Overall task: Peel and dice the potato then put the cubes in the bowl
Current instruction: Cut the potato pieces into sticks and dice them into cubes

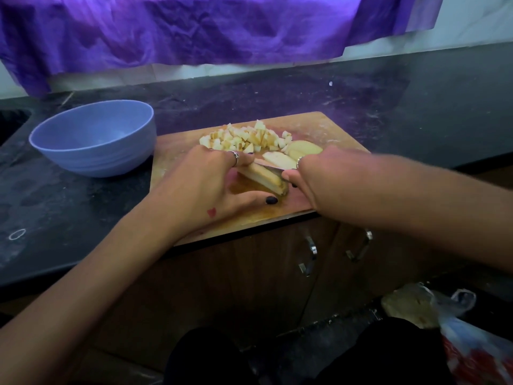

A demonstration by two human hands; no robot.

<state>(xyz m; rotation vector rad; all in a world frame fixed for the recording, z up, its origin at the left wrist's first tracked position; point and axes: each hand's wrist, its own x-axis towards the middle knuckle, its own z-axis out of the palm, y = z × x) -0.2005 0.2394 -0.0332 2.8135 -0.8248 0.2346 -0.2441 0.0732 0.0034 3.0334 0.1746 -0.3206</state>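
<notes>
Both forearms bare, no sleeves in view. Left hand (211, 184): silver ring w/ a chunky, knotted-looking top on one finger, dark nail polish (near black) clear on the thumbnail and on a fingertip further up. Small red heart mark on the back of the hand, nr the wrist, w/ a fainter reddish smudge just below it. Right hand (313, 176): a silver ring on one finger, dark polish on a nail that shows under the thumb. No watch or bracelet seen. Lower down, dark clothing, prob. black, too dim to tell the garment.
</notes>
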